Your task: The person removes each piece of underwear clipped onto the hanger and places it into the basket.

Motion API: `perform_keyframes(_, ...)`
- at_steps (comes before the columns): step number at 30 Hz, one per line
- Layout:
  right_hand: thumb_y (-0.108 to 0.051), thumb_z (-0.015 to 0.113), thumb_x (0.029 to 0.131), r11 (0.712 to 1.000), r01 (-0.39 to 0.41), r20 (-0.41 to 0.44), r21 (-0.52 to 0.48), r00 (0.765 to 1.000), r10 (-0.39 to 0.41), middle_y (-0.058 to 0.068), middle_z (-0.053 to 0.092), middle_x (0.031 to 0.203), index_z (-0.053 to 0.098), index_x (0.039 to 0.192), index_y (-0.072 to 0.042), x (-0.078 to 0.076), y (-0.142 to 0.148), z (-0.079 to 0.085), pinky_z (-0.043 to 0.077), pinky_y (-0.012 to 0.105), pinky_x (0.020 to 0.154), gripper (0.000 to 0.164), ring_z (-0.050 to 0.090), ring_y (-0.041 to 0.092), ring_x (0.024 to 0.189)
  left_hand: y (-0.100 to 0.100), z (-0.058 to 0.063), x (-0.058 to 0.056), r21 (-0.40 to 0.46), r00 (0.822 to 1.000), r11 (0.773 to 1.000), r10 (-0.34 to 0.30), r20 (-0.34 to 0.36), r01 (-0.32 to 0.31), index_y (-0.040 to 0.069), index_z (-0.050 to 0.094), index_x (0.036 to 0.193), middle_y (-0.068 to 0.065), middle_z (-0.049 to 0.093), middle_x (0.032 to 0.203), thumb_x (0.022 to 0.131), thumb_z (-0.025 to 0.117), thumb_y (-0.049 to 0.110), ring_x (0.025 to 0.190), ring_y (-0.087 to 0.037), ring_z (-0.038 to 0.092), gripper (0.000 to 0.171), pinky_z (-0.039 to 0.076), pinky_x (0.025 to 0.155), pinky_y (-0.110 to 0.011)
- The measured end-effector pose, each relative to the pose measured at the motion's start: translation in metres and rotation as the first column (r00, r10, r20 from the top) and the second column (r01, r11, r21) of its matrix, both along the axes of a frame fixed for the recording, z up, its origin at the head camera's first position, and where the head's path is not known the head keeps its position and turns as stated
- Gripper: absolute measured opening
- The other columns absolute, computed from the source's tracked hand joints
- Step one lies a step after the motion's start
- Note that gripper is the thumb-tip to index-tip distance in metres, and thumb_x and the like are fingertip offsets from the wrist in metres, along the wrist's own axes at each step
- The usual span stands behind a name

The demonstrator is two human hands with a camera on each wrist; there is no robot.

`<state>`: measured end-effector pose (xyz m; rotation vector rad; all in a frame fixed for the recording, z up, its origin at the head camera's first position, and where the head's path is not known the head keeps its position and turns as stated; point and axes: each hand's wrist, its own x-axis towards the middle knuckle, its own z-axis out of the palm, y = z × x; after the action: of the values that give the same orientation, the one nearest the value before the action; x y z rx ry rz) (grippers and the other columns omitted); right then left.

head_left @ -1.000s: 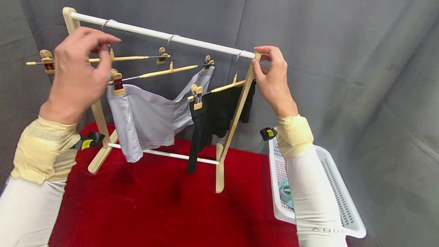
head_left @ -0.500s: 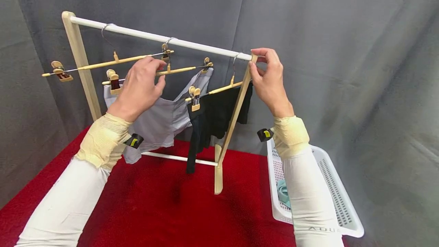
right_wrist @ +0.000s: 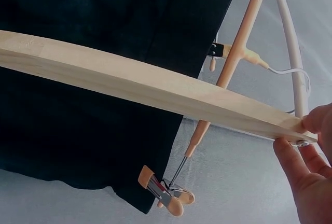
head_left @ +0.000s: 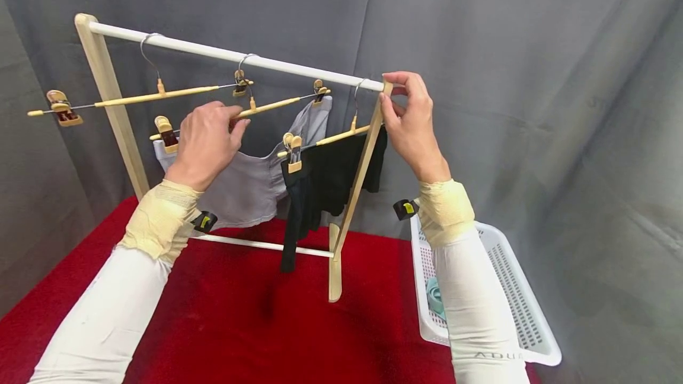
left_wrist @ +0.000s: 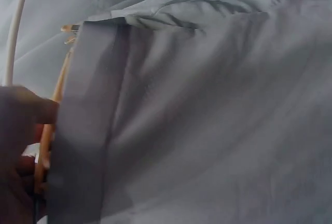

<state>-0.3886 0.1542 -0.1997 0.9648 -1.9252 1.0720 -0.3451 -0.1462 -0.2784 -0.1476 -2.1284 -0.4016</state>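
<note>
In the head view my left hand (head_left: 207, 142) grips the wooden bar of the middle clip hanger (head_left: 274, 105). Grey shorts (head_left: 240, 188) hang from that hanger's clips, partly behind my wrist; the left wrist view shows their waistband (left_wrist: 85, 120) close beside the fingers. With thumb and fingers my right hand (head_left: 413, 117) pinches the top of the rack's right wooden post (head_left: 363, 176). Just left of this post, black shorts (head_left: 331, 170) hang from the right-hand hanger (head_left: 341, 135), whose near clip (right_wrist: 161, 190) shows in the right wrist view.
Another clip hanger (head_left: 160, 96) hangs bare at the left of the white rail (head_left: 213, 52). The rack stands on a red cloth (head_left: 229, 313). To the right, a white basket (head_left: 539, 325) holds a light teal cloth (head_left: 434, 296). Grey curtain (head_left: 507, 28) hangs behind.
My left hand has moved right from near the left hanger to the middle one and now holds its bar. The bare hanger swings a little. My right hand stays at the post top.
</note>
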Motion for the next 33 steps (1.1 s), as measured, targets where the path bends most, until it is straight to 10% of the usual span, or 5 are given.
perform_keyframes(21, -0.004, 0.053, 0.088, 1.000, -0.020, 0.029, -0.008, 0.999, 0.020, 0.015, 0.048, 0.113, 0.052, 0.114, 0.003, -0.003, -0.003, 0.001, 0.050, 0.029, 0.081, 0.027, 0.053, 0.022, 0.099, -0.012, 0.017, 0.007, -0.034, 0.995, 0.995, 0.094, 0.019, -0.094, 0.008, 0.071, 0.097, -0.014, 0.063, 0.071, 0.091, 0.054, 0.025, 0.060, -0.032, 0.054, 0.024, 0.038, 0.049, -0.046)
perform_keyframes(33, 0.000, 0.054, 0.086, 0.999, -0.034, 0.022, -0.026, 0.999, 0.034, 0.017, 0.049, 0.112, 0.054, 0.111, 0.004, -0.009, -0.004, 0.000, 0.050, 0.028, 0.080, 0.025, 0.054, 0.025, 0.097, -0.018, 0.031, 0.025, 0.036, 0.998, 0.999, 0.009, -0.054, -0.007, 0.005, 0.071, 0.097, -0.016, 0.062, 0.080, 0.086, 0.062, 0.018, 0.071, -0.031, 0.055, 0.019, 0.040, 0.062, -0.046)
